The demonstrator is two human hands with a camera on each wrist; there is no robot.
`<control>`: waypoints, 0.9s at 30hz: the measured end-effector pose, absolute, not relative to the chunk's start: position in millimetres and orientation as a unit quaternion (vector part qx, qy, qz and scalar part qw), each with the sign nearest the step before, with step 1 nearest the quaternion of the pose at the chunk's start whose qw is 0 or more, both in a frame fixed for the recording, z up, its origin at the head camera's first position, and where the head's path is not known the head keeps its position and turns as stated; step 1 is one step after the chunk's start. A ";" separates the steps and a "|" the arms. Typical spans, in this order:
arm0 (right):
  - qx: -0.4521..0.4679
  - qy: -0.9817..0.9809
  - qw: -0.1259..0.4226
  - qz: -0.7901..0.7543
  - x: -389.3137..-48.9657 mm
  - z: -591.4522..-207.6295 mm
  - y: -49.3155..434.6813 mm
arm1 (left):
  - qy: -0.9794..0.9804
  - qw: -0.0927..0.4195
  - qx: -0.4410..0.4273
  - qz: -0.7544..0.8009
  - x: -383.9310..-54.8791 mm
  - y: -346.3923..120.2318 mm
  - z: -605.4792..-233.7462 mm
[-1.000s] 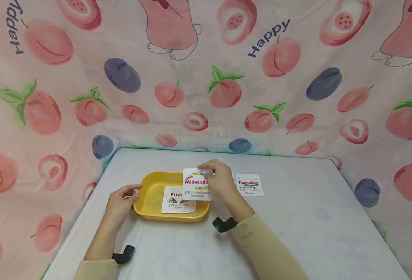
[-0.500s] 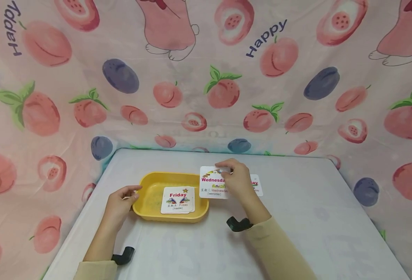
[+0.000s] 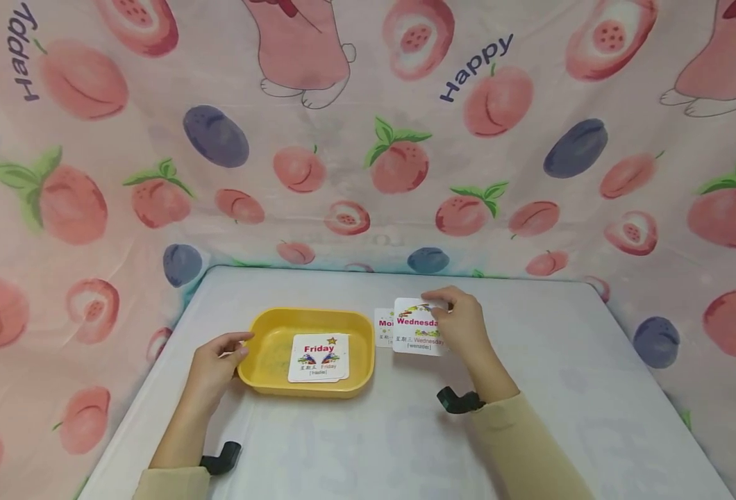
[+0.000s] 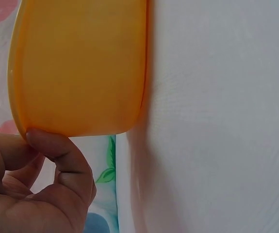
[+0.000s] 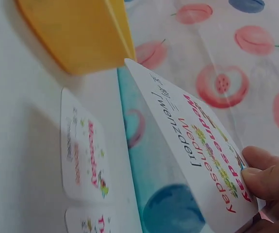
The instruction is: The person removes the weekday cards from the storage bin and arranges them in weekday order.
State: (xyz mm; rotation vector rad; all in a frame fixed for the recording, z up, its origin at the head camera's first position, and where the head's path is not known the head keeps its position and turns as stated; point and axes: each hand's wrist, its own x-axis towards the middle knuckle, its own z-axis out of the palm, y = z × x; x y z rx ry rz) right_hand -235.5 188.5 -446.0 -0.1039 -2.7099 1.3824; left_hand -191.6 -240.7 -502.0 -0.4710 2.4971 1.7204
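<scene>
My right hand (image 3: 466, 326) pinches a white Wednesday card (image 3: 413, 342) by its upper right edge, above the table to the right of the tray. Under and behind it lies the Monday card (image 3: 383, 335), partly covered. In the right wrist view, part of a second card with a red "Tu" (image 5: 91, 221) lies beside Monday; my right hand and the held card hide it in the head view. My left hand (image 3: 214, 368) grips the left end of a yellow plastic tray (image 3: 305, 391) between thumb and fingers. A Friday card (image 3: 319, 358) tops a small stack inside the tray.
A white-covered table (image 3: 343, 451) carries everything. Behind it and at its sides hangs a pink curtain (image 3: 337, 180) with printed peaches. Each wrist wears a black camera mount, such as the right one (image 3: 458, 401).
My right hand has carried the Wednesday card rightward from over the tray, past its right end. Monday now shows and Tuesday is covered from the head view. My left hand stays put.
</scene>
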 end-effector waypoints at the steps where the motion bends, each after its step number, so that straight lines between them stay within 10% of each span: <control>1: -0.036 -0.891 0.048 0.451 -235.4 -447.7 193.2 | 0.813 0.037 -0.154 0.560 -191.6 -240.3 -501.6; 27: -0.066 -0.926 0.049 0.368 -236.4 -473.8 287.6 | 0.817 0.042 -0.161 0.552 -190.5 -238.0 -499.3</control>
